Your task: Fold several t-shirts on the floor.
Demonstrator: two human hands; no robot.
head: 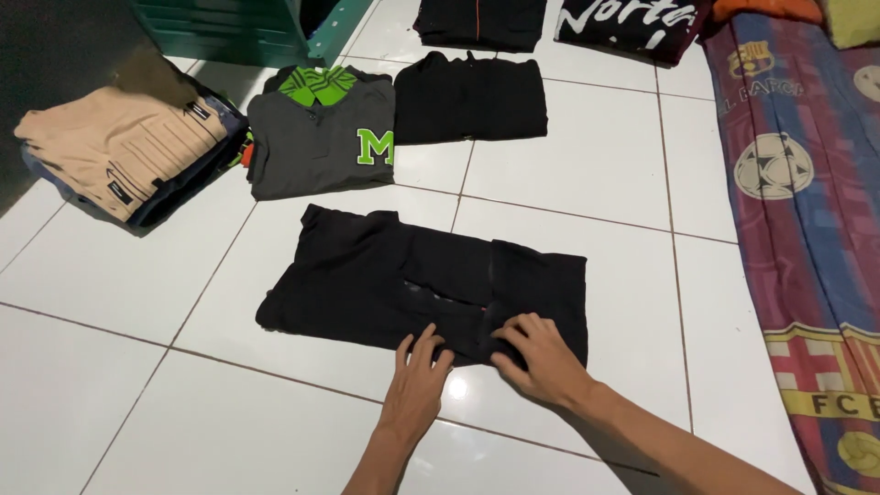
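A black garment [385, 275] lies spread flat on the white tiled floor [587, 156], partly folded, its sides turned in. My left hand [417, 380] rests on its near edge with fingers spread and pressing down. My right hand [541, 357] sits just to the right, fingers pinching the fabric at the same near edge. Both forearms come in from the bottom of the view.
A folded grey shirt with green collar [316, 137] and a folded black top [472, 96] lie beyond. A stack of folded tan and dark clothes [124, 151] sits at left. A striped blanket [807, 211] runs along the right. More dark garments [477, 23] lie at the top.
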